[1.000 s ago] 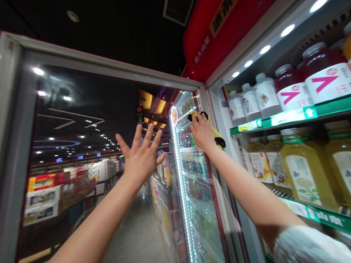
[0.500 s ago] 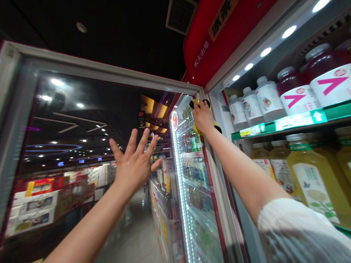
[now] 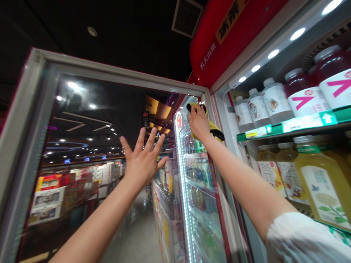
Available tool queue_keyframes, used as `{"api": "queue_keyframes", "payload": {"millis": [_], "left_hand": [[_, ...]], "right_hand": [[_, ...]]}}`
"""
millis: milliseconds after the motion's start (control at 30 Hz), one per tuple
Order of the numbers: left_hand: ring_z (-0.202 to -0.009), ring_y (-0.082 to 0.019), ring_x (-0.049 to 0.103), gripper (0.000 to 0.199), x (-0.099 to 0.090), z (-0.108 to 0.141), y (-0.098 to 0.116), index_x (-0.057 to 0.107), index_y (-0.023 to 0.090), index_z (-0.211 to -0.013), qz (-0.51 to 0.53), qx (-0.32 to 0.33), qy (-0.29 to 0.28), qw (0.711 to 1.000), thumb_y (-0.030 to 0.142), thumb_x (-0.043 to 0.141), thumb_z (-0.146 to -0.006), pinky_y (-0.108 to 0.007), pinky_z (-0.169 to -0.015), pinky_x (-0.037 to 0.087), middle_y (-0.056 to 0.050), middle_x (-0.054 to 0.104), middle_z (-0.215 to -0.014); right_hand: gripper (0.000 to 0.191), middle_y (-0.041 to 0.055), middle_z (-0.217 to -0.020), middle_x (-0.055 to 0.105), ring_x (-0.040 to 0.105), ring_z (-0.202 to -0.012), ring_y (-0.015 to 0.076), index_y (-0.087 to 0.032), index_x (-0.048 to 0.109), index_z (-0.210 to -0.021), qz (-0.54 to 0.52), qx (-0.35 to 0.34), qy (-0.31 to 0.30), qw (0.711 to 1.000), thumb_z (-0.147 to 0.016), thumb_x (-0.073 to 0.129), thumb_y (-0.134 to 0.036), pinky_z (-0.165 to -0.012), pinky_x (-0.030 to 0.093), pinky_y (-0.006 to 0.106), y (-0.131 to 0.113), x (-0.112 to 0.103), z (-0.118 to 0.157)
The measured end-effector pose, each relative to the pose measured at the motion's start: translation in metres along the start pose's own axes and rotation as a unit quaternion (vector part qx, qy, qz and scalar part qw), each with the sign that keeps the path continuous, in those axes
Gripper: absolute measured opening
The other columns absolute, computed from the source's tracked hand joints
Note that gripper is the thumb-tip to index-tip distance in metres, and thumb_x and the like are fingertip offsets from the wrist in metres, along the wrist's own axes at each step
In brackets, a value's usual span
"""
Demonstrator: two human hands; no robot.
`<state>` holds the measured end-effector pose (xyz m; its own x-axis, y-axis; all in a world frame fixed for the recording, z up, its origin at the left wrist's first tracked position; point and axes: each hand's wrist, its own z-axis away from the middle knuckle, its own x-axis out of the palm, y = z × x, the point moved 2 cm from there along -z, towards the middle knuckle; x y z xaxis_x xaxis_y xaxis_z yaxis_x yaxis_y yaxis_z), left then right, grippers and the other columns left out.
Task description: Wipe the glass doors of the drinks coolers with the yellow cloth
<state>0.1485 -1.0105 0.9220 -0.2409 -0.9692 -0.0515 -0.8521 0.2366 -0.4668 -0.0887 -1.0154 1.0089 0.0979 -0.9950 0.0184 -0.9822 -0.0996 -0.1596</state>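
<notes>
My left hand (image 3: 144, 163) lies with its fingers spread against the glass door (image 3: 107, 92) of a drinks cooler. Higher up and to the right, my right hand (image 3: 199, 124) presses a bunched yellow and black cloth (image 3: 216, 130) to the glass, close to the door's upper corner on the hinge side. Part of the cloth is hidden under the fingers; its lower end sticks out past the wrist towards the door frame (image 3: 130, 75). The door stands swung open beside the lit shelves.
On the right, cooler shelves hold several bottles, among them dark red juice (image 3: 303, 92) and yellow-green tea (image 3: 325, 182). A red header panel (image 3: 207, 52) sits above. Through the glass show a second lit cooler (image 3: 197, 174), an aisle floor (image 3: 140, 230) and stacked boxes (image 3: 48, 200).
My right hand and the cloth have slid a little left and down, from beside the frame onto the glass. The left hand stays spread on the door. The view has shifted slightly.
</notes>
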Motion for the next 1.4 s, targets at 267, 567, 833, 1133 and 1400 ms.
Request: {"api": "queue_keyframes", "payload": {"millis": [267, 567, 833, 1133, 1400], "left_hand": [[-0.158, -0.039, 0.012, 0.072, -0.002, 0.002, 0.001, 0.031, 0.035, -0.158, 0.017, -0.017, -0.054, 0.998, 0.054, 0.058, -0.094, -0.08, -0.115, -0.009, -0.007, 0.022, -0.169], [-0.158, -0.036, 0.014, 0.072, -0.006, 0.011, -0.011, 0.034, 0.032, -0.158, 0.019, 0.019, -0.098, 0.995, 0.051, 0.061, -0.093, -0.076, -0.121, 0.006, -0.007, 0.021, -0.17], [-0.156, -0.033, 0.023, 0.08, -0.044, 0.048, -0.09, 0.036, 0.028, -0.157, -0.019, 0.015, -0.092, 0.995, 0.052, 0.068, -0.089, -0.058, -0.125, 0.024, -0.01, 0.026, -0.169], [-0.154, -0.032, 0.029, 0.075, -0.067, 0.07, -0.126, 0.041, 0.021, -0.154, -0.01, 0.036, -0.119, 0.992, 0.041, 0.072, -0.088, -0.055, -0.123, 0.032, -0.013, 0.031, -0.167], [-0.152, -0.031, 0.034, 0.066, -0.09, 0.117, -0.162, 0.044, 0.024, -0.152, -0.086, 0.035, -0.126, 0.988, 0.037, 0.067, -0.092, -0.058, -0.125, 0.026, -0.011, 0.038, -0.163]], "right_hand": [[0.048, 0.0159, -0.147, 0.052, 0.047, -0.138, 0.0307, -0.019, 0.059, -0.143, -0.089, -0.122, 0.044, 0.988, -0.099, 0.04, -0.02, -0.116, 0.039, 0.051, -0.009, 0.011, 0.044], [0.055, 0.0107, -0.165, 0.036, 0.031, -0.151, 0.0343, -0.021, 0.042, -0.155, -0.058, -0.155, -0.038, 0.985, -0.101, 0.039, -0.025, -0.119, 0.033, 0.058, -0.089, 0.008, 0.009], [0.055, 0.0117, -0.167, 0.031, 0.031, -0.152, 0.0377, -0.019, 0.04, -0.157, -0.065, -0.113, -0.037, 0.991, -0.103, 0.034, -0.029, -0.119, 0.031, 0.063, -0.121, 0.003, 0.029], [0.053, 0.0044, -0.167, 0.032, 0.028, -0.154, 0.031, -0.026, 0.042, -0.155, -0.102, -0.254, -0.072, 0.959, -0.103, 0.037, -0.031, -0.123, 0.026, 0.06, -0.219, -0.005, 0.031], [0.055, 0.0085, -0.169, 0.028, 0.025, -0.154, 0.0346, -0.019, 0.04, -0.157, -0.104, -0.171, -0.061, 0.978, -0.102, 0.04, -0.028, -0.124, 0.024, 0.061, -0.283, 0.004, 0.028]]}}
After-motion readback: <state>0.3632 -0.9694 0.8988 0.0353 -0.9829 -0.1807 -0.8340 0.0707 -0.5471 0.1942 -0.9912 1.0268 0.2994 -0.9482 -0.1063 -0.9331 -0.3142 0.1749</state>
